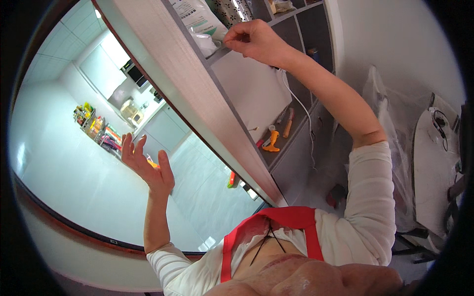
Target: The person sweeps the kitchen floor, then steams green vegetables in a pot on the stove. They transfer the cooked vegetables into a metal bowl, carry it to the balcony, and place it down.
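Note:
My left hand point(148, 166) is raised in front of a doorway, its fingers spread and nothing in it. Up at the shelf unit, my right hand point(255, 42) has its thumb and forefinger brought together. Those fingertips are at the edge of a white plastic bag point(203, 42) on an upper shelf; whether they pinch the plastic is unclear. Behind it lies a larger white printed packet point(198, 16) bearing writing. A shiny container with a dark flower pattern point(231, 11) is beside the packet.
A lower shelf holds an orange-handled tool point(273, 140) and an orange stick-like handle point(289, 123). A white cable point(301, 105) hangs down the unit's front. The wooden door frame point(207, 100) runs between my arms. An ironing board point(431, 166) with clear plastic sheeting point(392, 148) stands at right.

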### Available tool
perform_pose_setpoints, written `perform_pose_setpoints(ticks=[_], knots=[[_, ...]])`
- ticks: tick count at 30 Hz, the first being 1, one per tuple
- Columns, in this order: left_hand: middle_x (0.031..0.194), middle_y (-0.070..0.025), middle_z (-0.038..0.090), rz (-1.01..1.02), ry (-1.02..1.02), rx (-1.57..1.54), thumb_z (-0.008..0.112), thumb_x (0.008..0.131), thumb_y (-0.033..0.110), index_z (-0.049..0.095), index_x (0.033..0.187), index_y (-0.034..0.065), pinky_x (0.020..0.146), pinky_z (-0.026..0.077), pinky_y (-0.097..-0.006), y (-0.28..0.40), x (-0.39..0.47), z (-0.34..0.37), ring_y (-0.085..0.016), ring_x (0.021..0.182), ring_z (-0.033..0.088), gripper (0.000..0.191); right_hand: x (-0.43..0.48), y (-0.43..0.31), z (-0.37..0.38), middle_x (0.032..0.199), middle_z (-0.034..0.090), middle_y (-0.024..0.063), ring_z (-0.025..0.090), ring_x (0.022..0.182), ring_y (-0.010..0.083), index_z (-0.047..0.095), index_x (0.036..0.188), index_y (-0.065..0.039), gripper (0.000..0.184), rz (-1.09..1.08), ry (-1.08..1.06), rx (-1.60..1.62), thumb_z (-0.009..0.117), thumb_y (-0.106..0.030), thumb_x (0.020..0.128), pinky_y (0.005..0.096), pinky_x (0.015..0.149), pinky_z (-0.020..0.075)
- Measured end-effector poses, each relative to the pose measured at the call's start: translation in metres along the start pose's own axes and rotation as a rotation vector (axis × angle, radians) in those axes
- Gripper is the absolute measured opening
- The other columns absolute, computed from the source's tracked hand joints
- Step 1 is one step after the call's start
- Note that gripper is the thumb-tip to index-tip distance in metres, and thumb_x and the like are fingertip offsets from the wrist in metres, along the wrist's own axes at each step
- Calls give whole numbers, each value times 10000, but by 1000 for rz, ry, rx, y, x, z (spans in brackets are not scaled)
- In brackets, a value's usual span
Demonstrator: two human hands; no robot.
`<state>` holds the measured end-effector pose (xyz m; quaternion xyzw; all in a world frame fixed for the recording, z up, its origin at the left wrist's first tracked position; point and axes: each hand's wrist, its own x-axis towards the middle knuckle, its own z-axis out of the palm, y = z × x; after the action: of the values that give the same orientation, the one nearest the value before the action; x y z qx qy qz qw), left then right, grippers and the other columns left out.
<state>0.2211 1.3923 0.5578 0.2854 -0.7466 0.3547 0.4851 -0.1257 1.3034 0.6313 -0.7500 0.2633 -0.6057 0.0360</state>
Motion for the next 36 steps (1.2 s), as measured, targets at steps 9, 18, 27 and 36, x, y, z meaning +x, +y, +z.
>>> perform_pose_setpoints(ticks=[9,18,27,36], knots=[[1342,-233,317,76,-46,-5,552,892,242,474,1202,-15,1017,274,-538,16,22,-3,-425,1288,284,411,46,17,31,742,678,80,627,672,161,687,884,-15,125,-77,57,-142,689,-84,780,284,664,511],[1325,-167,370,279,-20,-10,621,843,241,578,1130,53,1003,310,-478,42,55,18,-380,1290,319,346,57,30,45,868,687,109,654,852,300,710,942,-141,186,14,19,-474,662,-250,799,413,763,516],[1244,-151,493,410,-221,-29,670,757,174,608,1070,61,986,329,-477,67,83,44,-372,1229,418,338,54,53,50,715,639,148,608,625,217,672,848,5,213,-34,302,-56,620,-201,844,343,620,478],[1261,-161,506,553,-344,237,689,767,260,572,1139,11,1011,310,-470,84,132,112,-333,1216,438,462,62,60,50,654,581,-2,486,597,84,668,762,40,259,213,400,556,639,-201,851,268,542,404]])
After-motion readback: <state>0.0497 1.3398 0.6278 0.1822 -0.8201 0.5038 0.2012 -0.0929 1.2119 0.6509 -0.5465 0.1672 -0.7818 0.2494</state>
